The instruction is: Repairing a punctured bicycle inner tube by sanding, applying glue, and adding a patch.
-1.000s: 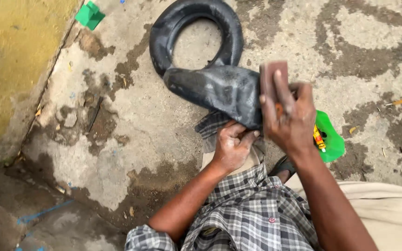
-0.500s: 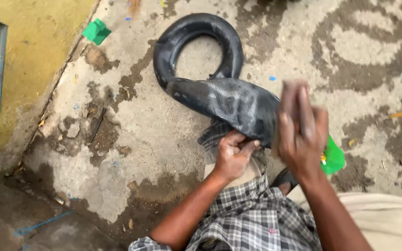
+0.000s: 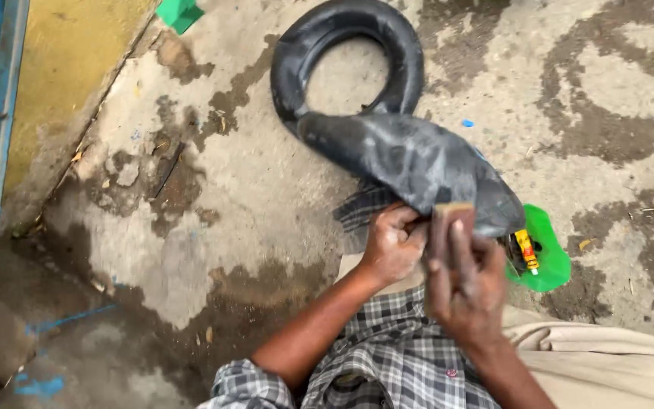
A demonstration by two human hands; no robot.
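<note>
Black rubber inner tube (image 3: 387,144) lies from upper centre to right of centre of the frame, its near end draped toward the person. Left hand (image 3: 392,244) is closed in a fist, gripping the tube's lower edge. Right hand (image 3: 465,282), fingers extended, presses a small brown block (image 3: 452,217) against the tube. Green tray (image 3: 543,254) sits just right of the hands on wet concrete ground (image 3: 251,189)

Soft, even daylight fills the scene with only faint shadows and no glare. The right hand (image 3: 459,284) is motion-blurred; the concrete floor (image 3: 213,189) stays reasonably sharp.
</note>
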